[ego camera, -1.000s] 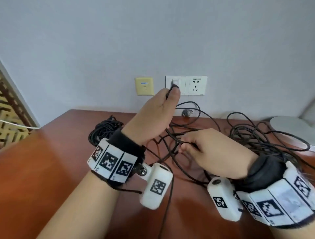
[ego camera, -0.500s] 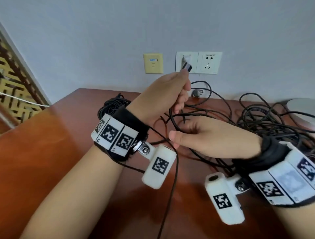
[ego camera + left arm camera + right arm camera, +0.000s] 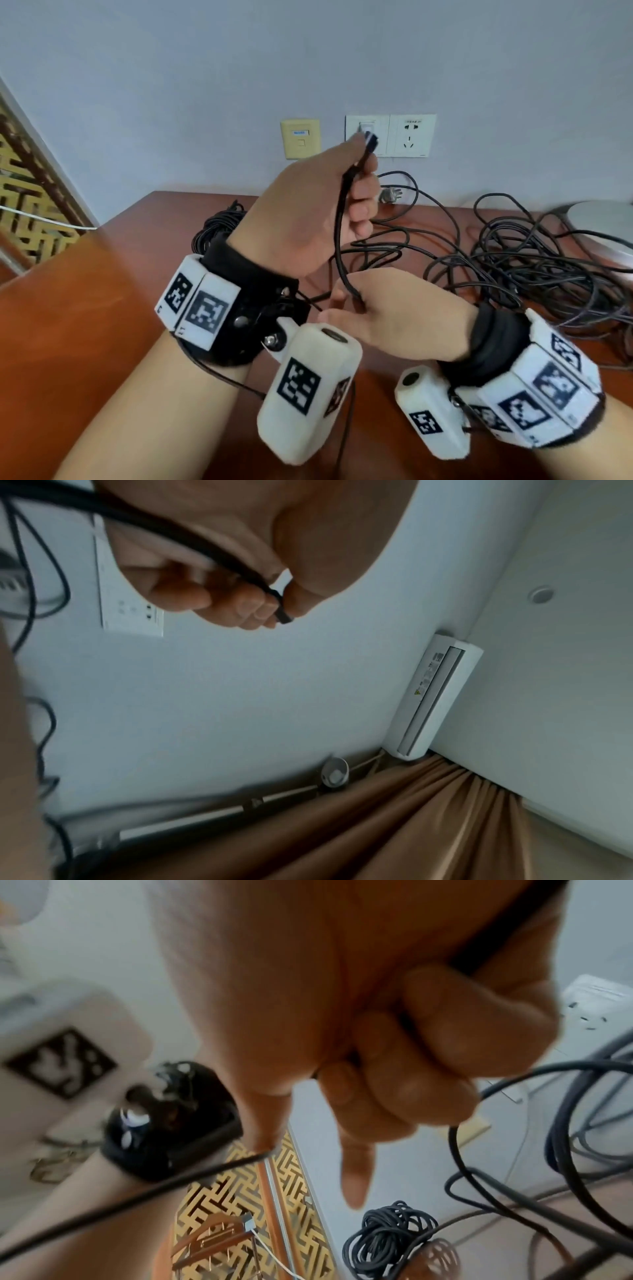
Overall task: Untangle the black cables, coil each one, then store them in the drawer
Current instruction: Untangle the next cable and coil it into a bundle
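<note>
My left hand [image 3: 308, 219] is raised in front of the wall and pinches the connector end [image 3: 371, 140] of a black cable [image 3: 340, 240] between thumb and fingers. The same grip [image 3: 240, 596] on the connector [image 3: 282, 615] shows in the left wrist view. The cable hangs down into my right hand [image 3: 394, 308], which grips it just below. My right hand's fingers [image 3: 394, 1056] are curled round the cable [image 3: 507, 934]. A loose tangle of black cables [image 3: 513, 267] lies on the wooden table [image 3: 85, 325] to the right. One coiled bundle [image 3: 215, 229] sits behind my left wrist.
Two white wall sockets [image 3: 390, 135] and a yellow plate [image 3: 300, 138] are on the wall behind the table. A plug [image 3: 390, 196] lies by the wall. A grey round base [image 3: 599, 226] stands at the far right, a gold lattice screen [image 3: 24, 205] at the left.
My left hand has lifted the cable end higher. My right hand has moved in under the left and closed round the hanging cable. The view has come closer.
</note>
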The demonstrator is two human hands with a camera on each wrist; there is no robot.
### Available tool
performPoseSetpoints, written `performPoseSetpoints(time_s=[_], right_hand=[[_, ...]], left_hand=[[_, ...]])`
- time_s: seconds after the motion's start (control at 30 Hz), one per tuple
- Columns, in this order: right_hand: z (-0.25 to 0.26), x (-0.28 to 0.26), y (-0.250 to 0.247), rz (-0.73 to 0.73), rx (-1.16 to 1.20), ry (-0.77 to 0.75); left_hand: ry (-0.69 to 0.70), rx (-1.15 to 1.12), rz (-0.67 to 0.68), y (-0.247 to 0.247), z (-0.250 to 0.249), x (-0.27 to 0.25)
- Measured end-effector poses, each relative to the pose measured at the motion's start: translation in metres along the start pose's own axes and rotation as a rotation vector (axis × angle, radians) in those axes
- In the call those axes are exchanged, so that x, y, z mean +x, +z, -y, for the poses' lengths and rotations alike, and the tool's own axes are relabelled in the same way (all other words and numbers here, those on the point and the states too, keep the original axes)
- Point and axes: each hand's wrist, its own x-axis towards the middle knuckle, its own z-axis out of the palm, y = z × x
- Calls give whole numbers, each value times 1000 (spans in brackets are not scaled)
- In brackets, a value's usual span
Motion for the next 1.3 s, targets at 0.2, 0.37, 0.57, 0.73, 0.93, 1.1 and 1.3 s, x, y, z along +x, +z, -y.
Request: performPoseSetpoints(time_s=[0.2,0.37,0.57,0.73,0.93,1.1,1.3], right_hand=[[-2,-5,-9,17,6,-15],[0,-2,-8,43,108,19],[5,1,-7,269,391,-5],[8,2,-7,273,499,-25],[-1,4,-6,145,469,22],[-4,6,-3,47,326,62],[-8,-1,-24,61,253,93]], left_hand=[[177,220,-367,-17,-4,6],[180,231,-400,-16,-2,6],[234,216,-335,-6,-2,3],[253,184,-280,-3,-3,0],[244,170,-261,-5,-2,0],[239,245,-179,-9,-3,-2],[333,875,-355,-30,0,3]])
